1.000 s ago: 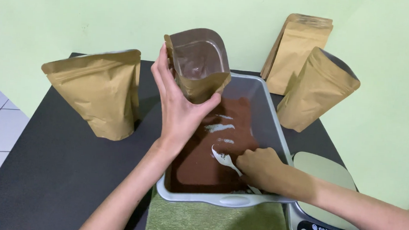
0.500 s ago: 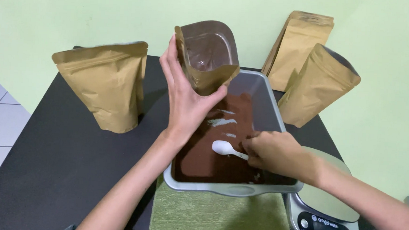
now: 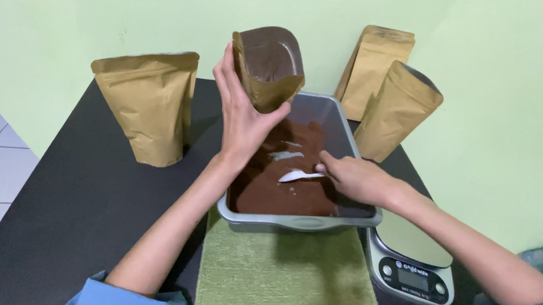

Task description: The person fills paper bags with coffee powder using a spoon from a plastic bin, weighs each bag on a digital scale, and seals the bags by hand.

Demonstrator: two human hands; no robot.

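Pale green walls close in on a black table [image 3: 62,177], and from the head camera I look straight down on it. My left hand [image 3: 243,116] is wrapped around an open kraft pouch [image 3: 269,67], fingers closed on its side, holding it tilted above the far end of a grey tray [image 3: 305,222] that is spread with brown powder [image 3: 282,188]. My right hand [image 3: 355,176] has its fingers pinched shut on the handle of a white spoon [image 3: 300,175], whose bowl lies just over the powder near the tray's middle. The tray rests on a green mat [image 3: 289,279], with a small digital scale [image 3: 412,261] just beside its right corner. Three more pouches stand around: one to the left [image 3: 151,114] and two at the right rear [image 3: 396,110].

I judge the risk to be spillage: the pouch mouth is narrow and tilted, so a heaped spoon could shed powder over the rim or onto the table. A slack left grip could also let the pouch fold shut.
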